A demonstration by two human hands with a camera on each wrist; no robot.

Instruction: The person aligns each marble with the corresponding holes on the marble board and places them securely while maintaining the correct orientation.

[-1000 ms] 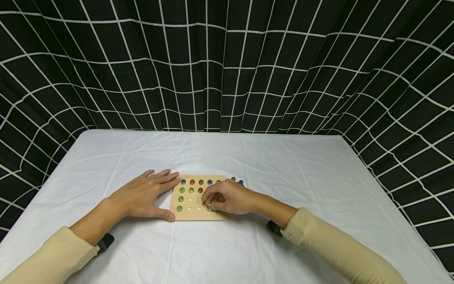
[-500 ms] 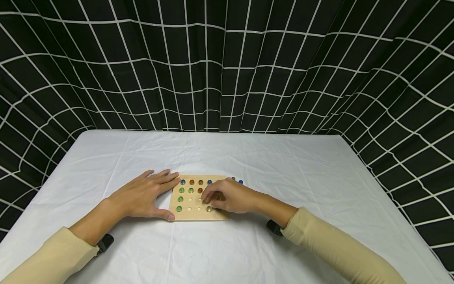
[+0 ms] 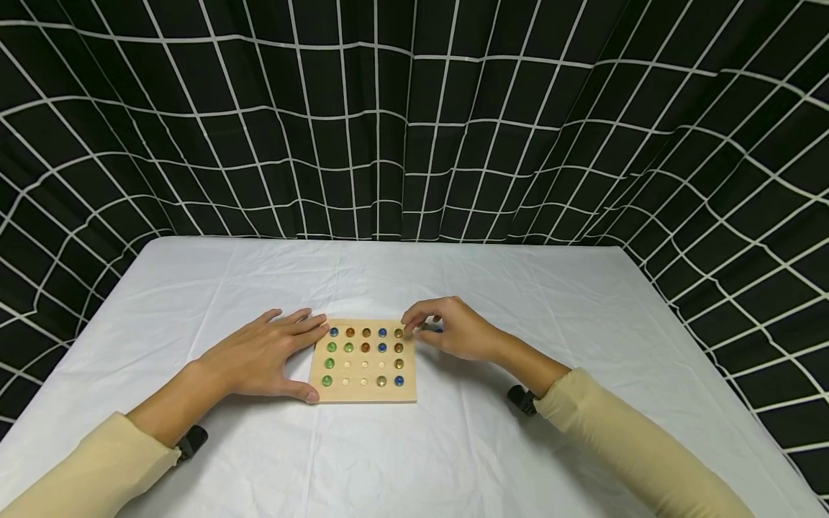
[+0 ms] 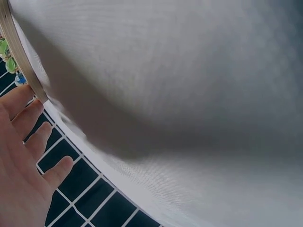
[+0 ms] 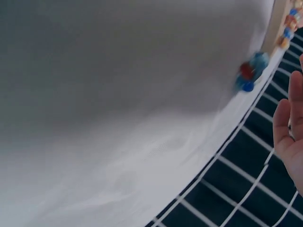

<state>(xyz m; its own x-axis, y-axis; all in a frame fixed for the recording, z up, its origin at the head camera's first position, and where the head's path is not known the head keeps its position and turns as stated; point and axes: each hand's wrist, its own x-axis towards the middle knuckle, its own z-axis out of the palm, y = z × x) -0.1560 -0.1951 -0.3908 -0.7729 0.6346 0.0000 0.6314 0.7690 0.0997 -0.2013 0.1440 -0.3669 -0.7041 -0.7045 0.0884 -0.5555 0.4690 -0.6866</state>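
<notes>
A pale wooden board (image 3: 356, 395) with rows of round hollows lies flat on the white cloth. Glass marbles, such as a green marble (image 3: 329, 363) and a clear amber marble (image 3: 381, 381), sit in most of the hollows. My left hand (image 3: 262, 356) rests along the board's left side, straight fingers at the far corner and thumb at the near one. Just off the far right corner hovers my right hand (image 3: 460, 329), fingers loosely bent, nothing seen between them. Close by are loose marbles, including a blue marble (image 3: 439, 329), partly hidden by that hand. The right wrist view shows a red marble (image 5: 246, 71) among them.
White cloth (image 3: 518, 288) covers the table, and a black curtain with a white grid (image 3: 388, 129) hangs behind and at both sides. Several bare hollows (image 3: 364, 365) show in the board's two nearer rows.
The right hand has let go of the clear amber marble, now in a near-row hollow, and has moved away right to the loose marbles. The left hand stays put.
</notes>
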